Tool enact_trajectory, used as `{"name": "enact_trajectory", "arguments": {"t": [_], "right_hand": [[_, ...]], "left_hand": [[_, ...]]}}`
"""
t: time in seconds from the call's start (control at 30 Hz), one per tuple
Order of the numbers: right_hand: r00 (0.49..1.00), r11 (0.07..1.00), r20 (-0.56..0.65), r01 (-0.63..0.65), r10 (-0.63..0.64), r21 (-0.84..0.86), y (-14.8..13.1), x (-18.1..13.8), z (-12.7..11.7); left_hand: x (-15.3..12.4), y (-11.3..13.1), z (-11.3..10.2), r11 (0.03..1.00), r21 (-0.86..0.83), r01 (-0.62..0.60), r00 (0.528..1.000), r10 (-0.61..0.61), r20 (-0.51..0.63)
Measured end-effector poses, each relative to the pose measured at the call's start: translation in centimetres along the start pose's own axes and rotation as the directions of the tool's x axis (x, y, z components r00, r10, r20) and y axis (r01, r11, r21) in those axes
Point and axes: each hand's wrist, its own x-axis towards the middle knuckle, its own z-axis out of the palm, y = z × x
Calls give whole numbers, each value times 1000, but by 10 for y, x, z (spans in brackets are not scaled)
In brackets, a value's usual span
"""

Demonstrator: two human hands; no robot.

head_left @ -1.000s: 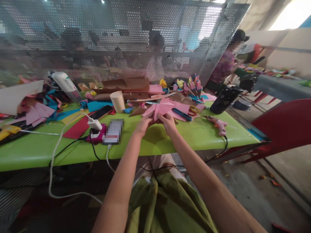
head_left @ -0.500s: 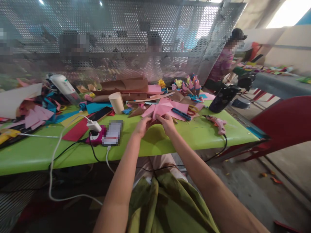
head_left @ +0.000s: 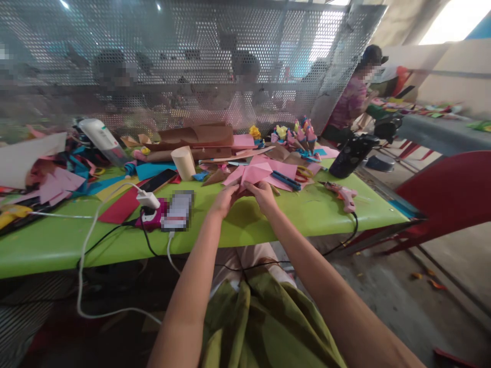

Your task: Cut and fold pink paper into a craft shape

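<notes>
While both arms stretch out over a green lap cloth, the left hand point(head_left: 226, 198) and the right hand point(head_left: 264, 194) pinch a folded pink paper point(head_left: 253, 174) between them, just above the green table point(head_left: 57, 245).

No words can be read anywhere; one small box by the white plug point(head_left: 148, 199) is blurred out. At 9 o'clock from the hands lie the plug and its white cord point(head_left: 86, 240). At 3 o'clock a pink glue gun point(head_left: 343, 194) rests on the table. Farther out, at 11 o'clock, stands a tan paper cone point(head_left: 184, 161), with heaps of colored paper scraps point(head_left: 57, 179) beyond. At 12 o'clock rises a gray metal screen full of holes point(head_left: 192, 61). At 2 o'clock another person point(head_left: 355, 99) sits at a gray table point(head_left: 441, 133). A red chair point(head_left: 452, 194) stands on the bare gray floor point(head_left: 402, 306).
</notes>
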Motion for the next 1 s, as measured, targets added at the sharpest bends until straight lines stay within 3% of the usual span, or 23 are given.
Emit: {"name": "enact_trajectory", "arguments": {"t": [0.37,0.87,1.0], "right_hand": [[999,999,-47,-23,22,-28,1,2,-1],[997,998,-70,-36,32,-51,0,2,1],[995,997,-103,-22,14,-79,2,3,0]], "left_hand": [[-1,4,3,987,159,-39,997,27,75],[2,2,2,976,210,-60,997,49,56],[2,2,2,968,244,-64,998,67,-5]]}}
